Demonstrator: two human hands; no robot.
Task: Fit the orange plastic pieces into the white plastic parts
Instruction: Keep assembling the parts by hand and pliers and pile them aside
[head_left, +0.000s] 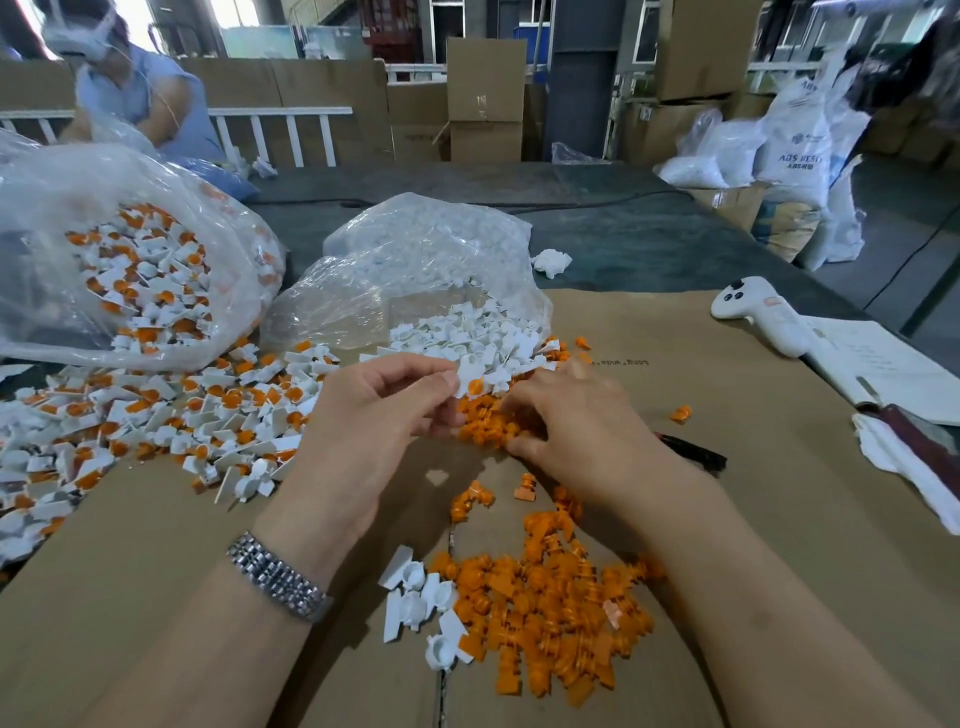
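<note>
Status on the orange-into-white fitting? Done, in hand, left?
Done: a big pile of fitted pieces on the left, more in the left bag. In hand: the left hand pinches a white part with orange in it; the right hand reaches into loose orange pieces. Left: an orange heap, a few white parts and a bag of white parts.

stacked cardboard boxes (485, 98), white railing (280, 130)

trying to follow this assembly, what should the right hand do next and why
Probably pinch one orange piece from the small pile under the right hand and bring it to the left hand. The left hand pinches a white part, with orange showing at it; whether that piece is fully seated cannot be told.
</note>
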